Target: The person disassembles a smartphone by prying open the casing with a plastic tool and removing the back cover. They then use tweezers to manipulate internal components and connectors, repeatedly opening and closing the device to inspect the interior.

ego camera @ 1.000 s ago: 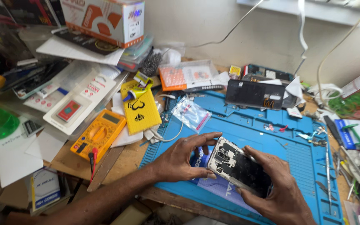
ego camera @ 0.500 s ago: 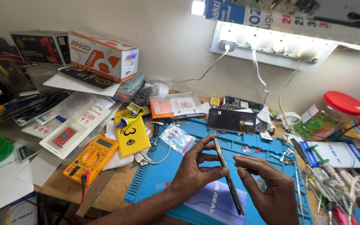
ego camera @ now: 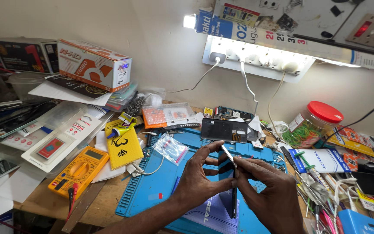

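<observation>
I hold an opened phone [ego camera: 230, 182] edge-on above the blue work mat [ego camera: 152, 186], so only its thin side and metal rim show. My left hand [ego camera: 202, 177] grips its left face with thumb and fingers. My right hand [ego camera: 269, 195] pinches it from the right near the top edge. A second phone back [ego camera: 224, 130] lies flat on the mat just beyond my fingers. A small clear bag [ego camera: 170, 147] of parts lies to its left.
A yellow multimeter [ego camera: 79, 171] sits at the left by a yellow card [ego camera: 124, 147]. Boxes and packaging pile up at the back left. A red-lidded jar [ego camera: 314, 123], tools and cables crowd the right. A lit power strip [ego camera: 256, 58] hangs on the wall.
The phone has turned from face-up in both hands to standing on edge. The view has tilted up, bringing the wall, the power strip and the jar into sight.
</observation>
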